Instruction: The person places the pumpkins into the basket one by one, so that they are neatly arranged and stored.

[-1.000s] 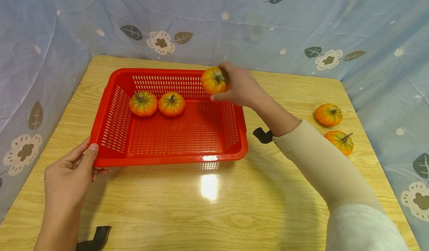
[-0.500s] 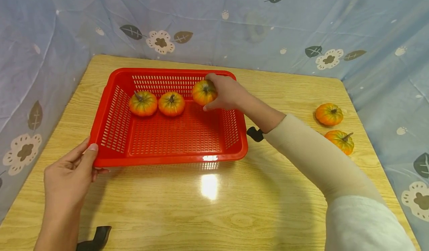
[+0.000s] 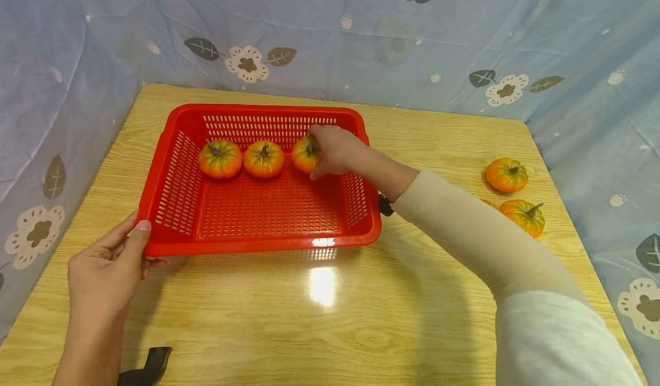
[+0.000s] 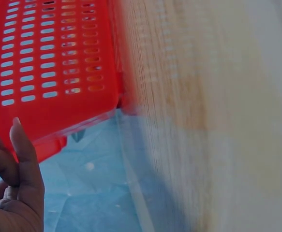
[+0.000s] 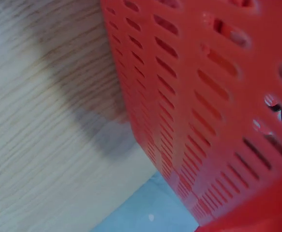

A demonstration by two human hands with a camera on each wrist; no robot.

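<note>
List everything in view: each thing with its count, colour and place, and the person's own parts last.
basket: 1, red slotted plastic, on the left half of the table.
pumpkins in the basket: 3, orange with green tinges, in a row along the far wall; left one, middle one, right one.
pumpkins on the table: 2, orange, near the right edge; far one, near one.
table: 1, light wood grain.
cloth backdrop: 1, pale blue with leaf and flower print, behind and beside the table.
left hand: 1, grips the basket's near left corner.
right hand: 1, beige sleeve, holds the right pumpkin in the basket.
</note>
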